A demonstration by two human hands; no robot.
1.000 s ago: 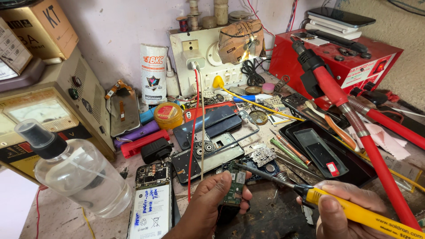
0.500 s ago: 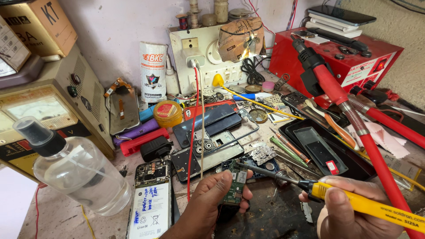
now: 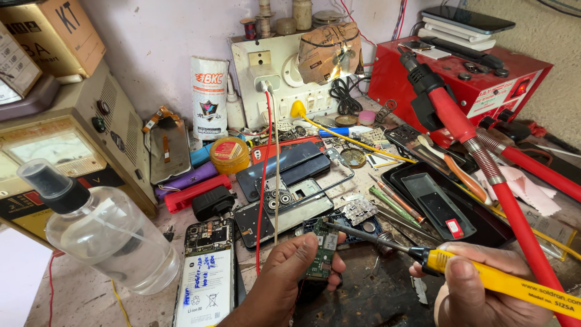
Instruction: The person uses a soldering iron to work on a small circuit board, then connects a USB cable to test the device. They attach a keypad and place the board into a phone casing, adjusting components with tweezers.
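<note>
The left hand [image 3: 290, 272] is closed in a pinch on the board [image 3: 325, 254], thumb and fingers at its edges, low at centre just above the bench [image 3: 375, 297]; the right hand [image 3: 478, 284] is wrapped shut round the yellow iron [image 3: 484, 275], its tip at the board's top edge. Done well, I judge, the board stays braced and the tip touches one joint only, briefly; the board is small, green, narrow, with tiny parts.

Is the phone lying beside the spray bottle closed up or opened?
Opened. The phone lies with its back cover off: the white battery and green board at its top are exposed.
</note>
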